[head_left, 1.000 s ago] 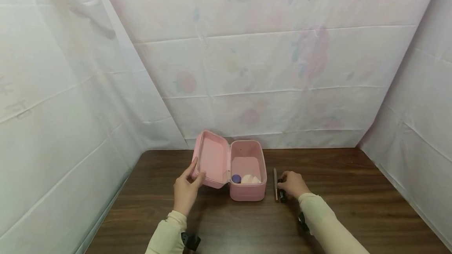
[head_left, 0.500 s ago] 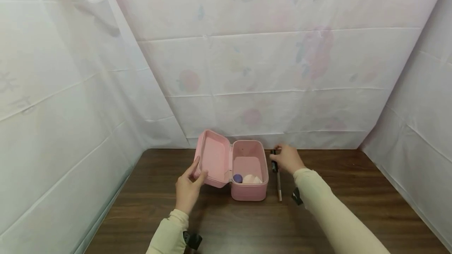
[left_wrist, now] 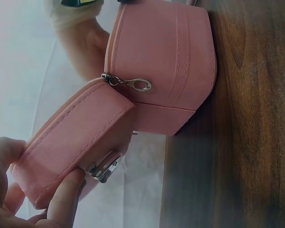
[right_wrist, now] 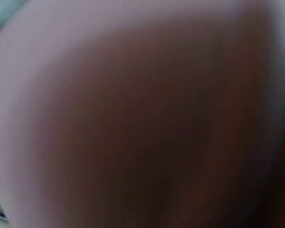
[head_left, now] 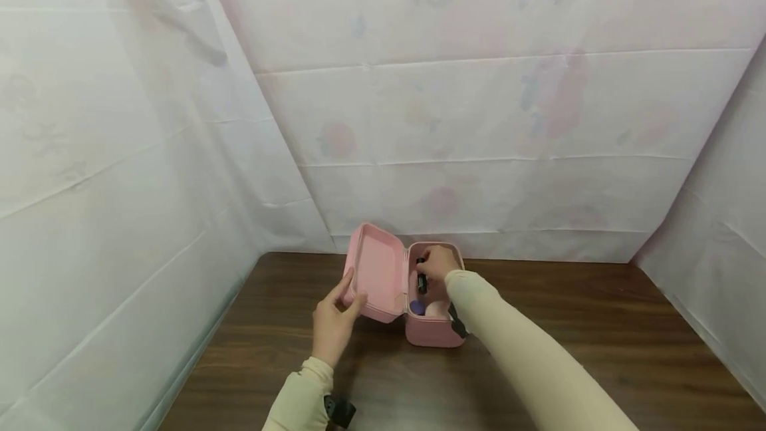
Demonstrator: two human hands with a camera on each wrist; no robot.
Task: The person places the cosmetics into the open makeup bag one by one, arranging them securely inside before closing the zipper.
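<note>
Nearest the person, two cream sleeves reach forward over the dark wooden table (head_left: 574, 324). The left hand (head_left: 332, 324) sits toward the table's left half, thumb and fingers pinching the front edge of the raised lid (head_left: 377, 271) of the pink case (head_left: 432, 332). It gripped the lid the same way a second ago. The left wrist view shows the fingers (left_wrist: 66, 199) curled round the lid's corner, just beside a metal zip pull (left_wrist: 103, 168), with a second zip pull (left_wrist: 135, 84) hanging at the seam where lid and body meet.

The right hand (head_left: 441, 262) has changed most. A second ago it rested on the table to the right of the case, over a small dark tube and a slim pen. Half a second ago it had lifted the tube beside the case's far right corner, while the pen lay on the wood. Now the forearm crosses over the case's right wall, and the hand is above the open interior, its fingers closed on the dark tube (head_left: 421, 281), which points down into the case. The pen is out of sight, where the arm covers the table.

Inside the case, near its front wall, lie a purple-capped item (head_left: 417, 308) and something pale beside it. The right wrist view is only a blur.

The case stands near the table's far edge, against the white sheet backdrop (head_left: 479, 118).
</note>
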